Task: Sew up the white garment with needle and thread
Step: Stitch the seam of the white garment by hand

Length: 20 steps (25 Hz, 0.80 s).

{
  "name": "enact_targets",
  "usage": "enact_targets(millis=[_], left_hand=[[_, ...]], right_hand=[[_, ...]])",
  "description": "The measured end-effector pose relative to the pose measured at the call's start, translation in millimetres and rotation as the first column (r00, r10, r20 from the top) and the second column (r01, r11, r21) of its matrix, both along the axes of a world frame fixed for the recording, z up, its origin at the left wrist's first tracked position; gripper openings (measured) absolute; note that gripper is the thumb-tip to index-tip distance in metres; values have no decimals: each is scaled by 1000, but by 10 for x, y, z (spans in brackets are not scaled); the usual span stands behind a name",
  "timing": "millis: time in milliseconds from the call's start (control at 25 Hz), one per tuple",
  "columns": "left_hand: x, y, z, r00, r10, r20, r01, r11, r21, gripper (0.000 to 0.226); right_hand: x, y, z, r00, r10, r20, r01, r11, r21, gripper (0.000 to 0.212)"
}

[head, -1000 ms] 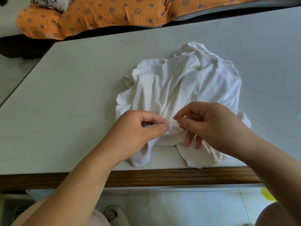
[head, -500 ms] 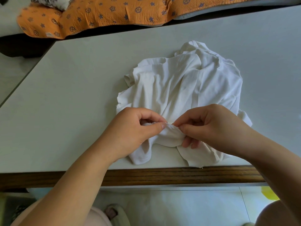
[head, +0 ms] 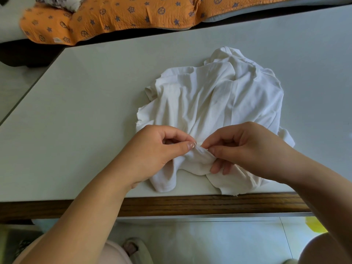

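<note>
A crumpled white garment [head: 213, 103] lies on the pale table [head: 85, 111], its lower folds reaching the front edge. My left hand [head: 158, 153] pinches a raised fold of the garment between thumb and forefinger. My right hand [head: 245, 147] pinches the same fold just to the right, fingertips almost touching the left thumb. The needle and thread are not visible; they may be hidden between the right fingertips.
The table has a dark wooden front edge [head: 190, 205]. An orange patterned quilt [head: 114, 16] lies beyond the far edge. A slipper [head: 133, 248] and a yellow object [head: 314, 225] are on the tiled floor below.
One second ago a thin needle stuck up from my right fingertips; it is now out of sight. My right hand has dropped onto the fold, closer to my left thumb.
</note>
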<state>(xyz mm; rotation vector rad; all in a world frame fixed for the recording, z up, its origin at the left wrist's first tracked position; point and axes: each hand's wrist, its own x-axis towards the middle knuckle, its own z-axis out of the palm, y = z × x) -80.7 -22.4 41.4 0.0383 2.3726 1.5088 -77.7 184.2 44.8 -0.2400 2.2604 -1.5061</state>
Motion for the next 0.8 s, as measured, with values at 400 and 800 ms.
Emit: enact_targets(millis=[400, 800], left_hand=[[1, 21, -4, 994, 28, 103, -50, 976, 214, 22], [26, 106, -53, 984, 6, 176, -48, 970, 238, 20]], right_hand=[[-13, -36, -87, 996, -57, 75, 69, 984, -166, 14], [46, -86, -109, 999, -30, 16, 33, 982, -185, 15]])
